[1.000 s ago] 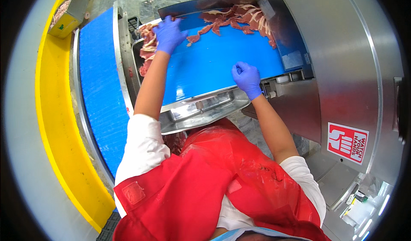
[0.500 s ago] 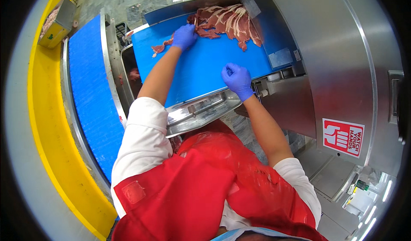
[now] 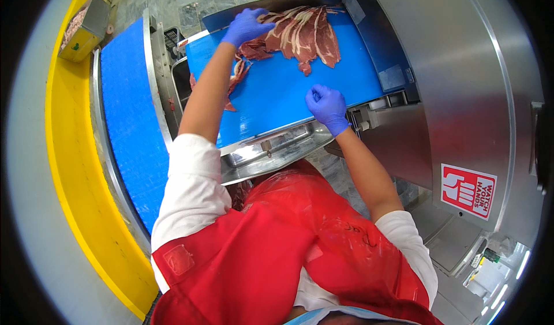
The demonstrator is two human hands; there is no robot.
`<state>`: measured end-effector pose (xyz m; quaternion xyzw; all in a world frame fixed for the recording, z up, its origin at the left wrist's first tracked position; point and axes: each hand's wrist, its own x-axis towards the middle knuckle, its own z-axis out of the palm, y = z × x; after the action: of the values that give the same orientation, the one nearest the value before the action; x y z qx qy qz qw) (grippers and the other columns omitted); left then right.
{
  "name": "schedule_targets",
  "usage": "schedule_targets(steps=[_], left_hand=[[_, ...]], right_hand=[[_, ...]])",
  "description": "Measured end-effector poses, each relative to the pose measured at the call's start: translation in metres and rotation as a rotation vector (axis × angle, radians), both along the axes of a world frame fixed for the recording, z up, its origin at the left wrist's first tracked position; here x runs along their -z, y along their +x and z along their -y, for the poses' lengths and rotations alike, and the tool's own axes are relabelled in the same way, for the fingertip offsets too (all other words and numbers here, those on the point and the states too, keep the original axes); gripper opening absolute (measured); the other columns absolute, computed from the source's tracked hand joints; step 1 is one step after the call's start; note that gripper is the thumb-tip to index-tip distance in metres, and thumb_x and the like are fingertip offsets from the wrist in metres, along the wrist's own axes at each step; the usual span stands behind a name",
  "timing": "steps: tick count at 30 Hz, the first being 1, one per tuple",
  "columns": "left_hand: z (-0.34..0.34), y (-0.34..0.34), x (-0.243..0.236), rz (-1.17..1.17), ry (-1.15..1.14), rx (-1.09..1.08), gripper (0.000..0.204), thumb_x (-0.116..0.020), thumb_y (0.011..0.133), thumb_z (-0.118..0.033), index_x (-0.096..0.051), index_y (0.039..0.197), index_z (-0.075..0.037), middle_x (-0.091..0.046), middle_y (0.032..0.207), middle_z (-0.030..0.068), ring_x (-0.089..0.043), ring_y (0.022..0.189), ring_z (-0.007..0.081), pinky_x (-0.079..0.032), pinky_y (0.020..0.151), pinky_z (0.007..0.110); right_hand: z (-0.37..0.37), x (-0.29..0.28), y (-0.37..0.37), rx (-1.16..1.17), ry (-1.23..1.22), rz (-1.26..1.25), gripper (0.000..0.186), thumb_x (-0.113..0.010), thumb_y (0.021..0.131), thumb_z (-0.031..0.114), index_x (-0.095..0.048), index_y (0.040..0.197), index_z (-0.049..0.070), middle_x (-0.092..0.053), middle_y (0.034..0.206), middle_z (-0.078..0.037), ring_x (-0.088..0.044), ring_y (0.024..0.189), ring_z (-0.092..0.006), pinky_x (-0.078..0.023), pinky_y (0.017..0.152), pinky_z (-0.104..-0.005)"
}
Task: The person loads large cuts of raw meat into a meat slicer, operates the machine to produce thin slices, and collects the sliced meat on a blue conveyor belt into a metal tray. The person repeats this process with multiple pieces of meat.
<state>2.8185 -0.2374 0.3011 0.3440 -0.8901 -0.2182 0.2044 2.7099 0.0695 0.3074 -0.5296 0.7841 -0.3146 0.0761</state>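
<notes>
Looking down at a fanned row of raw, fat-edged meat slices (image 3: 314, 34) on a blue conveyor belt (image 3: 271, 103), up along the far side by a dark metal guard (image 3: 231, 18). Could go messy pretty easily, judging by the loose red strips (image 3: 236, 80) straggling toward the belt's left edge, just beside the left forearm (image 3: 205, 97). Might get snagged by a careless sweep of that arm, or nudged over the edge toward the steel pan (image 3: 180, 74) next to the belt. Might also wind up with a bunched or torn fan from a hard tug at one end, given such tight overlap. Now for placement: left hand (image 3: 248, 27) right at the left end of the fan, with most of the slices off to its right and a crumpled dark red piece (image 3: 254, 49) just on its near side. Thumb and fingers apart there, fingertips at the edge of the meat; can't tell whether actually pinching any. Right hand (image 3: 327, 107) curled into a loose fist over the near right part of the belt, on the near side of the fan and clear of the meat. Can't make out anything inside that curl, just a dark gap.
</notes>
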Motion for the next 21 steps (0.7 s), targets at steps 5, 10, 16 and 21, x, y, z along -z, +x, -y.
schedule_targets(steps=[5, 10, 16, 21], left_hand=[[-0.036, -0.059, 0.021, 0.297, 0.006, -0.189, 0.09, -0.07, 0.063, -0.061, -0.04, 0.137, -0.02, -0.054, 0.124, 0.0198, -0.055, 0.11, 0.0402, -0.038, 0.098, 0.053], [-0.042, -0.041, 0.029, 0.246, 0.101, -0.34, 0.076, -0.072, 0.064, -0.047, -0.044, 0.126, -0.012, -0.062, 0.112, 0.0164, -0.06, 0.103, 0.0357, -0.044, 0.087, 0.053], [-0.078, 0.014, 0.048, 0.096, -0.046, -0.065, 0.042, -0.067, 0.069, -0.024, -0.05, 0.105, -0.009, -0.063, 0.089, 0.0186, -0.062, 0.083, 0.0372, -0.048, 0.07, 0.047], [-0.132, 0.071, 0.049, 0.048, -0.226, 0.13, 0.034, -0.067, 0.069, -0.021, -0.054, 0.099, -0.009, -0.061, 0.084, 0.0178, -0.061, 0.078, 0.0366, -0.047, 0.066, 0.048]], right_hand=[[0.0, -0.002, 0.0, 0.017, -0.006, 0.037, 0.018, -0.061, 0.078, 0.024, -0.059, 0.065, 0.011, -0.058, 0.062, -0.01, -0.057, 0.053, -0.03, -0.045, 0.049, -0.039], [0.001, 0.0, 0.003, 0.009, -0.035, 0.024, 0.018, -0.061, 0.077, 0.024, -0.058, 0.065, 0.011, -0.058, 0.061, -0.01, -0.057, 0.052, -0.0293, -0.045, 0.049, -0.0387], [0.002, 0.002, 0.003, -0.002, -0.075, 0.019, 0.016, -0.061, 0.077, 0.024, -0.06, 0.066, 0.012, -0.059, 0.062, -0.01, -0.059, 0.054, -0.0294, -0.046, 0.049, -0.0386], [0.001, -0.005, 0.005, 0.002, 0.038, 0.043, 0.016, -0.061, 0.078, 0.024, -0.062, 0.068, 0.012, -0.061, 0.064, -0.01, -0.061, 0.056, -0.0293, -0.048, 0.051, -0.0374]])
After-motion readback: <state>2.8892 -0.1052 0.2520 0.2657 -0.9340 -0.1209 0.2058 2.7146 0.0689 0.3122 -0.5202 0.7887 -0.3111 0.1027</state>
